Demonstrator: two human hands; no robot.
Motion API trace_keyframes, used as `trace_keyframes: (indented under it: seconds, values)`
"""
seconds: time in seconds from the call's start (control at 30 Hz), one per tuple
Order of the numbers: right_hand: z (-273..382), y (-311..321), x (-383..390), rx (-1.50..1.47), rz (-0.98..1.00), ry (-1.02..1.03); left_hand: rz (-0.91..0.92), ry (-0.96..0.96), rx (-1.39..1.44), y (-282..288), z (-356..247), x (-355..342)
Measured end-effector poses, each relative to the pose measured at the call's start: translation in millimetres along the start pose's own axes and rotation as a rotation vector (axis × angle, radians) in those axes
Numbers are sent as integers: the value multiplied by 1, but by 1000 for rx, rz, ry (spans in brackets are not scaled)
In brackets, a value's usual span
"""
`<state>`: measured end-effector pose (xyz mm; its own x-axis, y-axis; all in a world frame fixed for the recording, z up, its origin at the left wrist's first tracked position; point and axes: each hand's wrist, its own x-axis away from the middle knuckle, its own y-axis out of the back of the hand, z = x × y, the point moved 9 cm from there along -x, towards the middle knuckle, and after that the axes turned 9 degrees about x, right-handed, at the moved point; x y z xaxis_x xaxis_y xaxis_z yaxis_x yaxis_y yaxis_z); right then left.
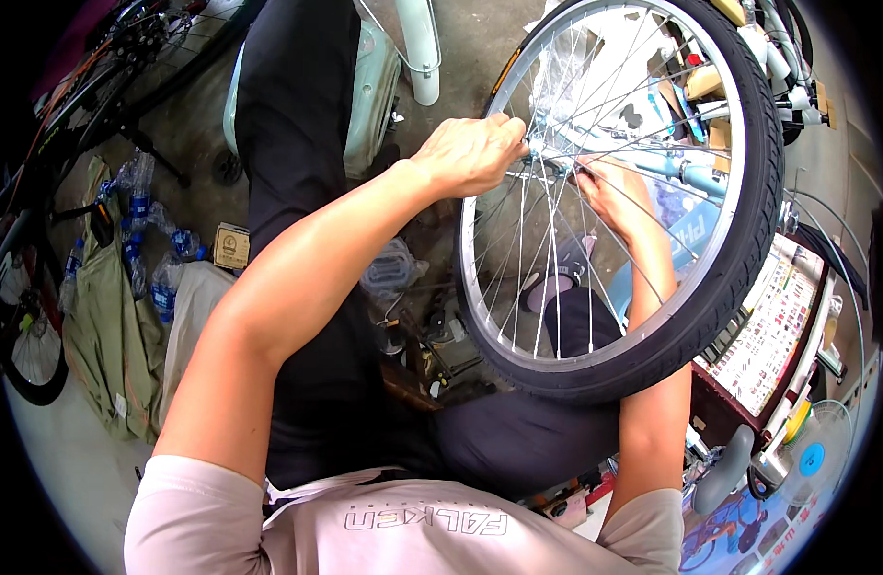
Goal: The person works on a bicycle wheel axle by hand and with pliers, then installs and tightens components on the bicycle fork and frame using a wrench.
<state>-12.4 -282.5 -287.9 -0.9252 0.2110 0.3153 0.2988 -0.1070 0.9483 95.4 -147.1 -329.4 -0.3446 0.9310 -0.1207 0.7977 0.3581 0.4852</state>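
A bicycle wheel (518, 369) with a black tyre and silver spokes stands tilted in front of me, above my right leg. Its hub (554, 165) sits between my two hands. My left hand (472, 158) is closed at the near-left end of the axle, fingertips pinched on a small part I cannot make out. Behind the spokes, my right hand (616, 196) has its fingers curled at the hub's other side; what they grip is hidden. A light blue bicycle fork or frame tube (686, 172) runs from the hub toward the right.
Another bicycle (77, 125) stands at far left, by plastic bottles (137, 211), a green cloth (106, 316) and a small cardboard box (231, 246). Loose tools and parts (432, 359) lie on the floor below the wheel. At right are a sticker-covered box (772, 331) and a fan (813, 455).
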Motion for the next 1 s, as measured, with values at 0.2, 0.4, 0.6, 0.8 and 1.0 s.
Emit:
trace_keyframes:
  seconds: [0.2,0.4,0.6,0.8,1.0]
  values:
    - [10,6,0,92,-50,102,3,76,75,-5,6,-3]
    - [17,6,9,133,-242,162,-1,97,105,-7,9,-2]
    - [15,11,13,74,-307,51,-35,96,73,-8,9,1]
    - [-49,58,46,-991,-211,-590,41,148,0,-10,12,3]
    - [11,180,135,-1349,-753,-147,185,102,-13,-15,6,2]
